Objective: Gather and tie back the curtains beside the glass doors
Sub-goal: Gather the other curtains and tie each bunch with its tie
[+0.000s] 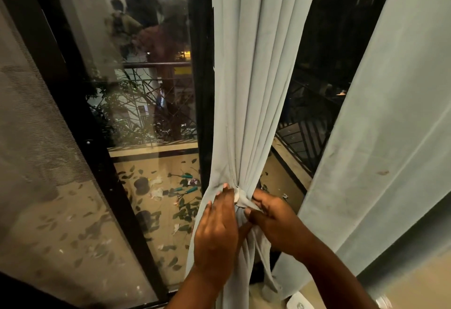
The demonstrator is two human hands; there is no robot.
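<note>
Tying step: your left hand (pixel 216 220) presses flat on the gathered pale-blue fabric curtain (pixel 246 103), right hand (pixel 271 216) pinches the pale tie strip (pixel 240 198); next, cinch it.

Two hands work at a tie on a bunched curtain by the glass door.

The pale blue curtain (pixel 253 76) hangs in folds and is squeezed tight in the middle by a small pale tie (pixel 240 197). The left hand (pixel 216 223) lies flat on the cloth with straight fingers, just beside the tie. The right hand (pixel 273 218) pinches the end of the tie. A second curtain (pixel 390 125) hangs loose on the right. Behind the glass door (pixel 136 89), leaves (pixel 180 213) lie on the balcony floor (pixel 166 169), and a dark railing (pixel 156 65) runs across.
</note>
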